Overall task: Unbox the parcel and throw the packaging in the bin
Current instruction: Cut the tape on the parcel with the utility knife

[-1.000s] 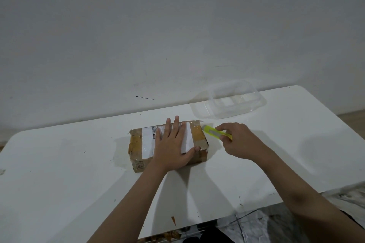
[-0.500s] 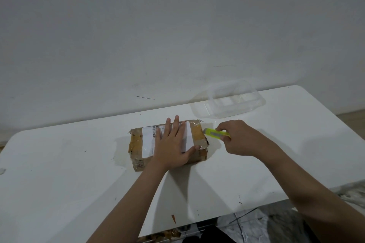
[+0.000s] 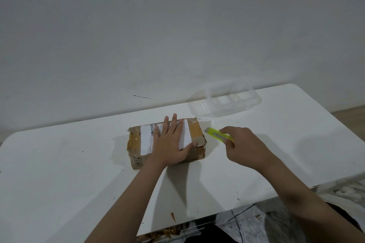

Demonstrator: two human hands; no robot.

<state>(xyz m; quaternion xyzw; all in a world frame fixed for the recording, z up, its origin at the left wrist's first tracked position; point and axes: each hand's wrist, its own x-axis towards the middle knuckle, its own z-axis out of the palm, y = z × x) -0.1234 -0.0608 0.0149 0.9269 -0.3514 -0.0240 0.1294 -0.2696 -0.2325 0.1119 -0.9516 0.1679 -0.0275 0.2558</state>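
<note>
Right hand [image 3: 245, 147] grips the cutter [image 3: 218, 134], tip toward the parcel [image 3: 195, 132]; left hand [image 3: 170, 144] lies flat on it.

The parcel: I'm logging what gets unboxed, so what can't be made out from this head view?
- Contents: the parcel is taped shut.
- Shipping label: print too small, and the left hand lies flat over its middle.
- Cutter: the right hand hides its rear; whether the blade is out is too small to tell.
- Bin: none in view.
- Clear container: too transparent to judge contents.
</note>
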